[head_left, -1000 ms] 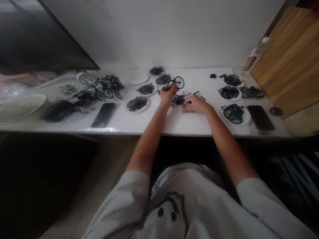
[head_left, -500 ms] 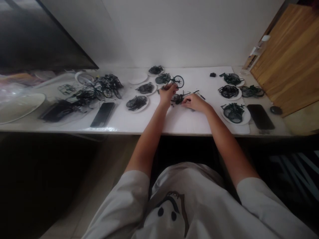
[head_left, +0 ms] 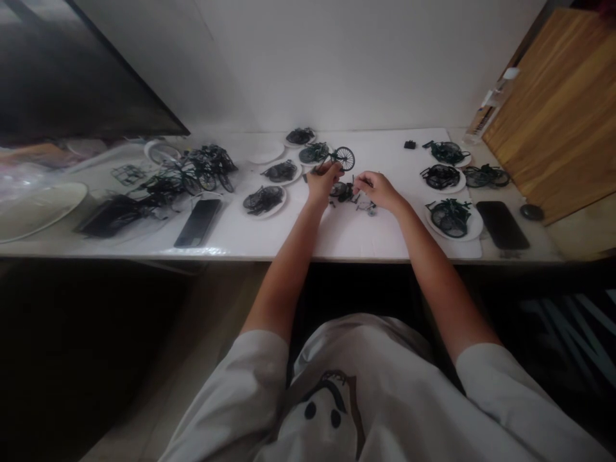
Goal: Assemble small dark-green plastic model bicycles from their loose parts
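Near the front edge of the table [head_left: 546,249], a dark phone [head_left: 198,222] lies toward the left and another phone [head_left: 503,224] toward the right. Just left of that second phone, a white plate [head_left: 475,228] carries dark model-bicycle parts [head_left: 450,217]; a plate with similar parts also stands left of the hands. Midway between the table's front and far edges, small clear pieces [head_left: 368,207] lie below the right hand [head_left: 378,190], whose fingertips are drawn close together beside a cluster of dark parts [head_left: 342,191]; I cannot tell whether they pinch anything. The left hand [head_left: 321,183] has its fingers closed on a small model bicycle [head_left: 345,158], held just above that cluster with its spoked wheel toward the far edge. Toward the left end, more model bicycles [head_left: 212,167] stand heaped together. Farther back are more plates of parts on both sides, and a small black block [head_left: 409,145] nearer the right ones. At the far right corner, a clear bottle [head_left: 493,106] stands beside a wooden panel [head_left: 553,115].
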Demonstrator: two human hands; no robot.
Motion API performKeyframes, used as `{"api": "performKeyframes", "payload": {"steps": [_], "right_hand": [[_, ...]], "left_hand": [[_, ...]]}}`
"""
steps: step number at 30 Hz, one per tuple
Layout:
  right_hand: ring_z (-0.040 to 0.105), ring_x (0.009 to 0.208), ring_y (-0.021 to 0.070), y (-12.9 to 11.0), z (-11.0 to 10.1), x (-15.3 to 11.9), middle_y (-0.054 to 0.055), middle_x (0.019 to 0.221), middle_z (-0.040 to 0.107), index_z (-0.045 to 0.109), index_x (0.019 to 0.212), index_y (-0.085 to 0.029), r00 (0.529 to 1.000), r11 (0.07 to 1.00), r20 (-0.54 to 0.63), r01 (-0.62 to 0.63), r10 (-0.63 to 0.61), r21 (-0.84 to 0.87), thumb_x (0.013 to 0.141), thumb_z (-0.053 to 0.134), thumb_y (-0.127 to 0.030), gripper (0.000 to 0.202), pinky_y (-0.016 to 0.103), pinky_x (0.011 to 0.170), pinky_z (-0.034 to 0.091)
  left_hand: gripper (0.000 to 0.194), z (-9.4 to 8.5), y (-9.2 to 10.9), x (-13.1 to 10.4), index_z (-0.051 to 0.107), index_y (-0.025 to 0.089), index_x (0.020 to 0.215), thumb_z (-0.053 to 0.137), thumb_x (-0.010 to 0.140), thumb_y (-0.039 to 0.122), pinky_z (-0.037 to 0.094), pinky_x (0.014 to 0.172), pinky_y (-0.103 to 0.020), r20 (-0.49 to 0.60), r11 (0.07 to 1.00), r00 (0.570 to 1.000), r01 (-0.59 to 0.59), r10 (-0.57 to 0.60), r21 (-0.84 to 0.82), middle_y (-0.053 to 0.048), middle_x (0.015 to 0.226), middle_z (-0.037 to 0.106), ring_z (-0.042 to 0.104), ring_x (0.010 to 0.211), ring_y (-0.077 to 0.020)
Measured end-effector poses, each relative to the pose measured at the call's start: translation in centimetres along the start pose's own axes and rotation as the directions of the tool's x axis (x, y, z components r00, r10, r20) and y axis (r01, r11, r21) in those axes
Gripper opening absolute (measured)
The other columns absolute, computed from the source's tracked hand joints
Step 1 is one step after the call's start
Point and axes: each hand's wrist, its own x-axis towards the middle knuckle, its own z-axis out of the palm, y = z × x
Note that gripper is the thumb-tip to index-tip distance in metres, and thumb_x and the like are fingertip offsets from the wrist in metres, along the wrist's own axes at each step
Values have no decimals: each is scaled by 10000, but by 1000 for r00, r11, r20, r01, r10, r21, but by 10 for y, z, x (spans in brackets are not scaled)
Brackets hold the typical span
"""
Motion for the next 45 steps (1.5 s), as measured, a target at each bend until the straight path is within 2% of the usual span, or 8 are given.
{"api": "performKeyframes", "payload": {"steps": [10, 13, 17, 21, 24, 34, 38, 45], "right_hand": [[735, 958, 212, 4, 4, 4, 62, 946, 777, 672, 1120, -210, 999, 996, -50, -4, 9, 94, 1048, 618, -398, 208, 348, 965, 538], [746, 1004, 227, 6, -1, 5, 83, 1000, 794, 697, 1128, -197, 993, 999, -110, -40, 41, 11, 1045, 609, -383, 222, 358, 1012, 543], [730, 1105, 267, 13, -22, 2, 129, 1151, 821, 788, 1078, -171, 972, 972, -234, -88, 35, -219, 1013, 638, -326, 225, 360, 1055, 523], [737, 1004, 291, 22, -49, -7, 148, 1068, 836, 843, 1017, -160, 955, 886, -202, -280, 217, -370, 964, 780, -381, 237, 374, 961, 544], [736, 942, 291, 28, -60, -11, 157, 1020, 838, 867, 1004, -160, 933, 809, -208, -360, 295, -464, 942, 835, -402, 252, 376, 928, 548], [730, 1022, 282, 38, -62, -15, 138, 1160, 829, 865, 1054, -207, 897, 751, -310, -435, 315, -496, 935, 831, -287, 147, 378, 986, 543], [712, 1011, 282, 34, -60, -13, 139, 1132, 822, 860, 1097, -201, 910, 781, -327, -393, 255, -485, 1001, 745, -314, 187, 370, 984, 531], [684, 920, 234, 22, -27, -5, 95, 1030, 822, 864, 1089, -190, 982, 867, -141, -177, 124, -466, 986, 761, -297, 180, 326, 891, 500]], "left_hand": [[175, -2, -2, 1, 762, 202, 790, 909, 814, 296, 549, 675, -224, 13, 1000, 1000, -1, 1, -2, -23, 758, 759, 755, 747, -138], [183, -1, 0, -1, 763, 198, 805, 916, 809, 299, 549, 679, -226, 7, 1000, 1000, 10, -10, 2, -22, 759, 757, 756, 747, -139], [212, 0, 1, -1, 745, 203, 785, 935, 800, 293, 560, 695, -238, -1, 999, 1000, 30, -30, -12, -11, 756, 751, 749, 723, -130], [206, 1, 1, 1, 736, 201, 758, 923, 812, 268, 561, 690, -233, -22, 998, 998, 54, -54, -22, -3, 723, 733, 738, 707, -119], [182, 1, 2, 0, 745, 198, 766, 907, 827, 255, 558, 683, -229, -12, 999, 999, 47, -48, -26, -5, 725, 734, 740, 716, -120], [150, 0, 0, 0, 754, 199, 776, 882, 828, 258, 555, 667, -219, -3, 999, 1000, 27, -27, -19, -9, 726, 739, 731, 708, -118], [186, -2, -3, 2, 760, 197, 800, 916, 808, 298, 569, 685, -221, 5, 1000, 1000, 23, -22, -22, -17, 756, 756, 753, 737, -125], [237, -3, -7, 6, 751, 192, 785, 950, 789, 321, 550, 655, -215, 12, 999, 1000, 9, -9, -31, -15, 728, 745, 742, 721, -127]]}}
